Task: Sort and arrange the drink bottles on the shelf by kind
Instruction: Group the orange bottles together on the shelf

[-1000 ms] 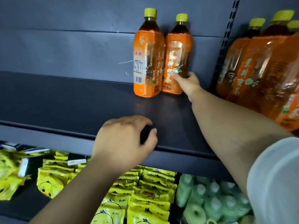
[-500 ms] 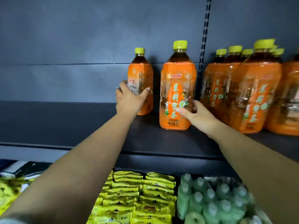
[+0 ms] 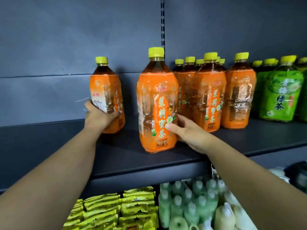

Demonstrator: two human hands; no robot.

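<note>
Nine orange tea bottles (image 3: 157, 113) — perhaps more hidden at the back — and at least four green tea bottles (image 3: 280, 97).

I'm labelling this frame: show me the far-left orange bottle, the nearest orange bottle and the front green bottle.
far-left orange bottle (image 3: 106, 90), head view, its label.
nearest orange bottle (image 3: 157, 103), head view, front label.
front green bottle (image 3: 282, 95), head view, front label.

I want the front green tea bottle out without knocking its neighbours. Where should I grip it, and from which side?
Probably the neck just under the yellow cap of the front green tea bottle, reaching in from the open shelf front. It stands upright, with an orange bottle close on its left and other green bottles behind, so its sides look crowded.
</note>
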